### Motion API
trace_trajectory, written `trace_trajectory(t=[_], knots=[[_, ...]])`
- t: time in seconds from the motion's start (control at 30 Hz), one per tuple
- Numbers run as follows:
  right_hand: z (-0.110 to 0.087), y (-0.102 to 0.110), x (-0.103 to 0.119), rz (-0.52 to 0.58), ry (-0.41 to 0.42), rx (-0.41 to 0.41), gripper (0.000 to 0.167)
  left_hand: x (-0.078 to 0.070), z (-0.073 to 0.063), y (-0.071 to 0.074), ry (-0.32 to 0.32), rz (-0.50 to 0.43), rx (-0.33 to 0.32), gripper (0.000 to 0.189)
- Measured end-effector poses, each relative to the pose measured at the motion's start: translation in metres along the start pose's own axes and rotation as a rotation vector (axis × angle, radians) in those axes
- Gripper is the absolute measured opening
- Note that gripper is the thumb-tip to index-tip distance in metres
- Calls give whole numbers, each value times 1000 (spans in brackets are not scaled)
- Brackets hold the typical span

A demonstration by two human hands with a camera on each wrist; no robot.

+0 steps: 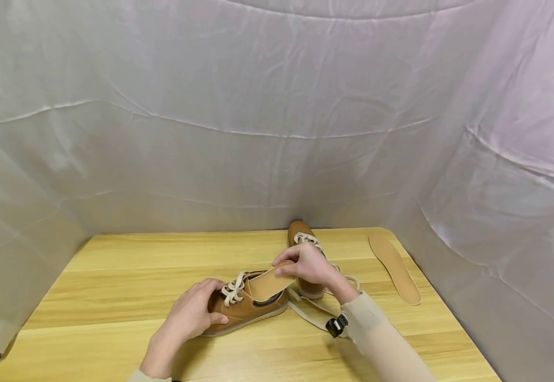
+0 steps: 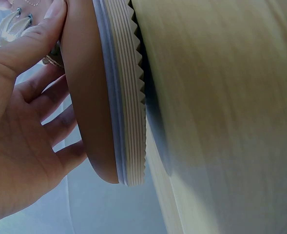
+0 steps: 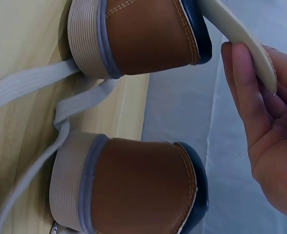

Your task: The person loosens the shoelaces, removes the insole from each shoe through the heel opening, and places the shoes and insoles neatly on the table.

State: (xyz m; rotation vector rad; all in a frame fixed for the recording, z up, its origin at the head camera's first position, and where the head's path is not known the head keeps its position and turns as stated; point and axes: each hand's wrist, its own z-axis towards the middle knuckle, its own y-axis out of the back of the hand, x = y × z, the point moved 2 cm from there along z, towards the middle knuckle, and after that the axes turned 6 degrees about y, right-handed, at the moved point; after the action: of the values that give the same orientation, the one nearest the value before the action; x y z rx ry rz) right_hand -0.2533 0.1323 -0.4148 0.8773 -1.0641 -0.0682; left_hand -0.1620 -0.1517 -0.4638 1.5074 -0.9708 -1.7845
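Observation:
A brown lace-up shoe (image 1: 250, 314) sits on the table, toe to the left. My left hand (image 1: 193, 310) grips its toe end, thumb on the near side and fingers over the far side; the left wrist view shows the thumb near the laces (image 2: 14, 30). With my right hand (image 1: 310, 263) I pinch the heel end of a tan insole (image 1: 264, 287), whose front part is inside the shoe opening and hidden there. In the right wrist view the insole (image 3: 245, 36) slants up out of the shoe's heel, between thumb and fingers.
A second brown shoe (image 1: 298, 229) stands behind my right hand, toe toward the back curtain (image 1: 238, 170). Loose pale laces (image 1: 310, 317) trail over the wooden table (image 1: 114, 297) beneath my right wrist. Another tan insole (image 1: 396, 268) lies near the table's right edge.

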Motion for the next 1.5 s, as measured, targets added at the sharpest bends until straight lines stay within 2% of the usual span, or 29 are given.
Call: trace_trajectory(t=[0.5,0.9,1.23,1.5], knots=[[-3,15,-4,-42,95,-50,8,0,2,-2,3,0,1,62],[-9,24,-7,-35,30,-112,10,-1,3,-2,5,7,2,62],[-14,34,-11,43,6,-160,11,-1,4,-3,3,5,2,61],[-20,41,-14,97,-26,-165,11,-2,5,-2,2,9,2,62]])
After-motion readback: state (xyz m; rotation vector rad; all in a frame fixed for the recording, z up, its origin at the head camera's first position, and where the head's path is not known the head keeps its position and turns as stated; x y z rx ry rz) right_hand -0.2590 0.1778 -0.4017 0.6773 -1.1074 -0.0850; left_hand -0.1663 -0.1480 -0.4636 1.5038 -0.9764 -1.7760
